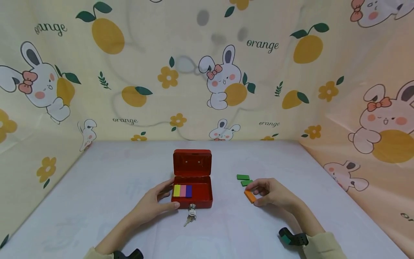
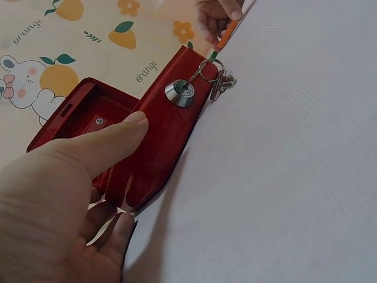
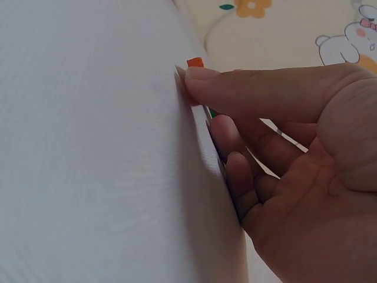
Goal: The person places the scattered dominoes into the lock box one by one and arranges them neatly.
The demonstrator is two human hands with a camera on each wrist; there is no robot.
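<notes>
A red metal cash box stands on the table with its lid raised. Inside, at the left, lie a yellow block, a pink block and a purple block side by side. My left hand holds the box by its left side, thumb on the front face near the lock. To the right of the box, my right hand pinches an orange block between thumb and fingers, low over the table. Two green blocks lie just beyond those fingers.
Keys on a ring hang from the lock at the box's front. The white-covered table meets a patterned cloth at the back and both sides.
</notes>
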